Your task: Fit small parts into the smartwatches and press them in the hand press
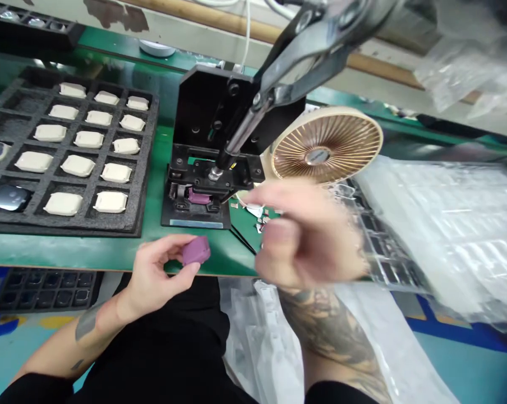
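My left hand (163,272) pinches a small purple block (196,251) with rounded corners between thumb and fingers, just above the bench's front edge. My right hand (308,235) is smeared by motion, in front of the fan and to the right of the press; whether it holds anything cannot be made out. Between and beyond the hands stands a black toggle press (217,134) with a metal lever (304,56) reaching to the upper right. In its lower fixture a purple piece (199,196) is visible.
At left, a dark foam tray (136,207) holds several cream, rounded-square pieces and a dark glossy one. A round fan (327,143) stands behind my right hand. Black tweezers (243,240) and small scraps (261,221) lie by the press. Clear plastic packaging (442,219) covers the right side.
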